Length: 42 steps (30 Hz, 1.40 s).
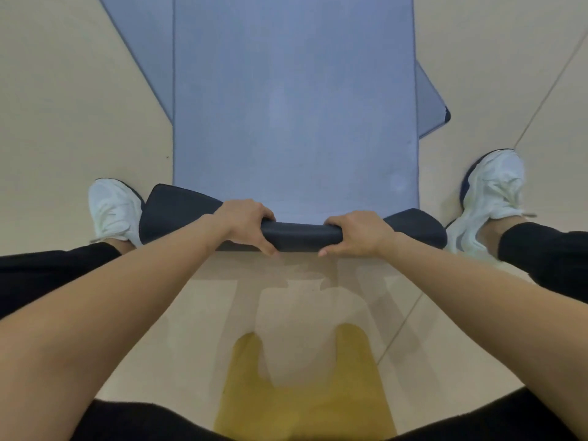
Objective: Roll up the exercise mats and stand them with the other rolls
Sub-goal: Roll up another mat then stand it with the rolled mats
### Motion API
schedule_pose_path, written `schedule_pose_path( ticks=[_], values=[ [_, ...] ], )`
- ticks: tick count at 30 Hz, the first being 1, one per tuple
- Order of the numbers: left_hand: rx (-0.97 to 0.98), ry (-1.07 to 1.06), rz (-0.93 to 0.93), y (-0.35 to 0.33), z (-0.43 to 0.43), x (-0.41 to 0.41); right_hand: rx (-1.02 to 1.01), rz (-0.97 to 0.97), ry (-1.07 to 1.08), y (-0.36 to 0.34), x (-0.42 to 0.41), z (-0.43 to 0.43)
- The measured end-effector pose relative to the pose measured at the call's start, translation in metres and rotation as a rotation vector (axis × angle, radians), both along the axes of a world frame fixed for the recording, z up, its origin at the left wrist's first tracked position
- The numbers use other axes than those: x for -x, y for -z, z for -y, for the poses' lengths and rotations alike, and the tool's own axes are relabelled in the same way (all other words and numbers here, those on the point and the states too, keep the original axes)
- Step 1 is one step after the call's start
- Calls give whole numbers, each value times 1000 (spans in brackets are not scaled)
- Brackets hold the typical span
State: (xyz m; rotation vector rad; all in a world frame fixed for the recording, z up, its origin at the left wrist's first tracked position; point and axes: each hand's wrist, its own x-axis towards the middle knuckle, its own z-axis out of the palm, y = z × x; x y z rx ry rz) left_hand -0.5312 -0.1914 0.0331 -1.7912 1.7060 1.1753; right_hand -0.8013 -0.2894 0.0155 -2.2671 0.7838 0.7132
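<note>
A blue exercise mat (292, 106) lies flat on the floor and stretches away from me. Its near end is curled over into a short roll (300, 236) that shows the mat's dark underside. My left hand (246, 226) grips the roll left of its middle, fingers over the top and thumb underneath. My right hand (358, 232) grips it right of the middle in the same way. A second blue mat (431, 103) lies underneath at an angle, its corners showing at the left and right.
My feet in white shoes, the left shoe (113, 210) and the right shoe (491, 198), stand on either side of the roll. The floor is beige tile (63, 106). A yellow marking (302, 405) lies on the floor just in front of me. No other rolls show.
</note>
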Motion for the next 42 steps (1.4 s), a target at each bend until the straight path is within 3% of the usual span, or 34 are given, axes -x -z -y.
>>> schedule_pose_path(
  ticks=[4, 7, 13, 15, 19, 24, 29, 34, 36, 38, 42],
  values=[
    [203, 49, 82, 9, -21, -1, -40, -13, 16, 12, -3, 0],
    [373, -48, 175, 16, -42, 3, -92, -32, 51, 17, -9, 10],
    [256, -45, 182, 36, -40, -2, -70, -54, -12, 21, -21, 18],
    [199, -76, 108, 35, -29, -8, 39, -65, -19, 19, -19, 17],
    [126, -103, 12, 35, 3, -24, 483, 30, -15, 19, -9, -2],
    [49, -122, -32, 46, 29, -36, 609, 64, -2, 32, 8, -14],
    [140, -102, 48, 41, 31, -34, 602, 89, -124, 36, 1, 11],
    [896, -44, 91, 41, 0, -16, 518, 67, -146, 33, -15, 39],
    [1051, -30, 102, 41, -13, 1, 468, 55, -150, 34, -23, 53],
    [1013, -55, 143, 44, -26, 14, 407, 40, -155, 35, -30, 68],
    [744, -23, 244, 54, -33, 14, 275, -26, -118, 37, -46, 94]
  ],
)
